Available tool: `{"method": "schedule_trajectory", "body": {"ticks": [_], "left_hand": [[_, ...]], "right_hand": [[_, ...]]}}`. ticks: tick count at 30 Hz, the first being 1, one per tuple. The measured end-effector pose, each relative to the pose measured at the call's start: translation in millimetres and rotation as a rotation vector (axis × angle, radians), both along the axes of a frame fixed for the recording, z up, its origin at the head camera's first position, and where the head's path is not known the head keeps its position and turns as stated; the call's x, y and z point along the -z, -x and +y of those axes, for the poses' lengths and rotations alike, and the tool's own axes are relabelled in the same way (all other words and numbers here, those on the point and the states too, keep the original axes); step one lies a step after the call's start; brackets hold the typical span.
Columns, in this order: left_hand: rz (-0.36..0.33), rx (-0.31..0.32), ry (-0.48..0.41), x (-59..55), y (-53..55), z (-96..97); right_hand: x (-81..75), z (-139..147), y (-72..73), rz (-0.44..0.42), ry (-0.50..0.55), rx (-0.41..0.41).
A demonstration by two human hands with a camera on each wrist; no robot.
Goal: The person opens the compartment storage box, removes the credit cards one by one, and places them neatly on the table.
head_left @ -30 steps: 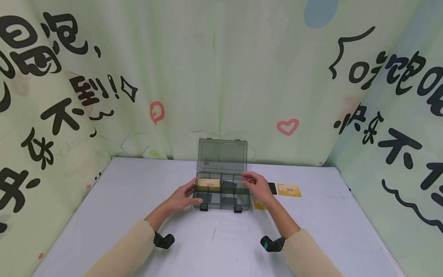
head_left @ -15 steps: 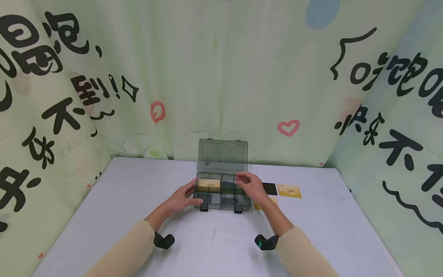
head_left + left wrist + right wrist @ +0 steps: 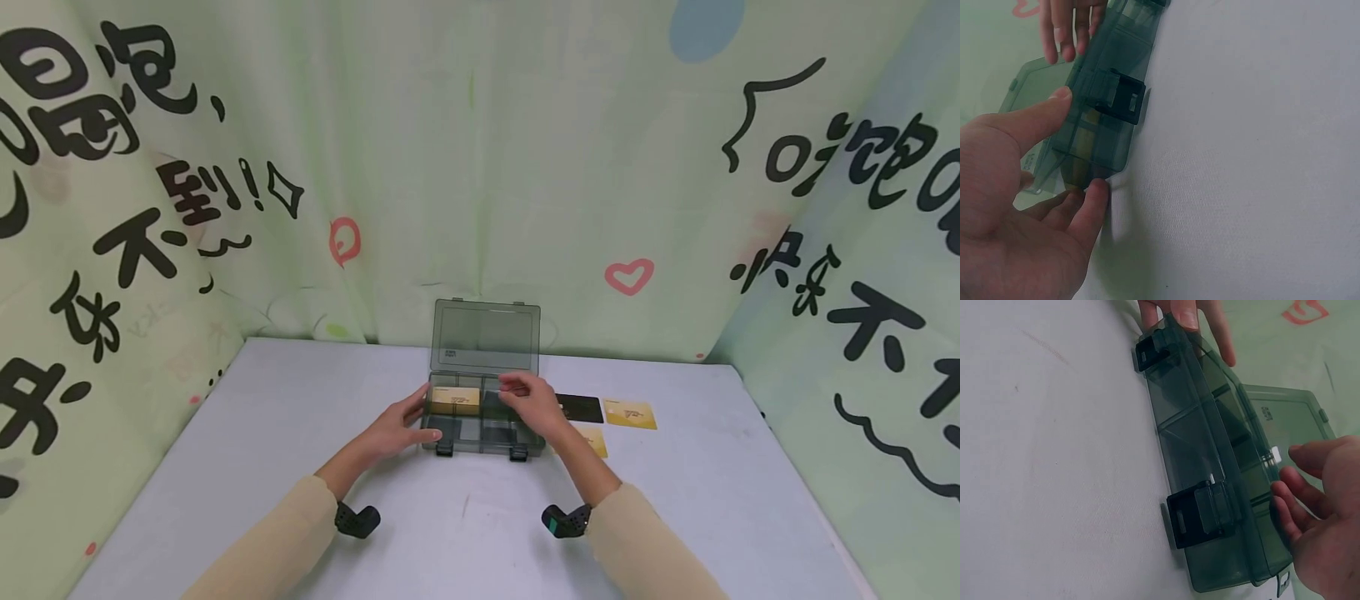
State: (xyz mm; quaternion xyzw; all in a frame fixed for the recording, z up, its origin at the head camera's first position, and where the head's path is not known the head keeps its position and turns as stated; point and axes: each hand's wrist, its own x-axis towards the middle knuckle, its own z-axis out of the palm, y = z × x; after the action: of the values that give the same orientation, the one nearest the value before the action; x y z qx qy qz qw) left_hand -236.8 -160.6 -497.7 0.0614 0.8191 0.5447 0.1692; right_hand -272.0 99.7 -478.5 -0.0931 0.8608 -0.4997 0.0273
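Observation:
A smoky clear plastic compartment box [image 3: 480, 447] lies on the table, its lid [image 3: 487, 335] raised at the back. My left hand [image 3: 393, 429] holds its left end, thumb over the front rim and fingers against the side. One rear left compartment carries a yellow cardboard box [image 3: 456, 401]. Dark flat pieces [image 3: 498, 434] show in other compartments. My right hand [image 3: 534, 404] is over the right half of the box, thumb and fingers drawn together. At its fingertips a small whitish piece [image 3: 1275, 454] appears in the right wrist view; its kind is too small to tell.
Right of the box lie a black card [image 3: 581, 408], a yellow card [image 3: 632, 414] and another yellow card [image 3: 596, 440], partly behind my right forearm. Two black latches stick out at the box front. A printed curtain [image 3: 480, 167] closes off the table's back and sides.
My right hand has moved left, from the box's right edge to above its rear right compartments, uncovering more of the black card. My left hand has kept its hold on the box.

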Motion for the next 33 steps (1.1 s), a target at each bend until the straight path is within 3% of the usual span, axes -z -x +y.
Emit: {"method": "schedule_trajectory", "body": {"ticks": [9,33], "left_hand": [[0.005,0.005,0.002,-0.6,1.6,-0.5],[0.006,-0.017,0.007,5.9,4.2,-0.1]], "right_hand": [[0.7,-6,4.4,0.013,-0.005,-0.054],[2.7,-25,12.3,-0.006,-0.205,-0.112]]}}
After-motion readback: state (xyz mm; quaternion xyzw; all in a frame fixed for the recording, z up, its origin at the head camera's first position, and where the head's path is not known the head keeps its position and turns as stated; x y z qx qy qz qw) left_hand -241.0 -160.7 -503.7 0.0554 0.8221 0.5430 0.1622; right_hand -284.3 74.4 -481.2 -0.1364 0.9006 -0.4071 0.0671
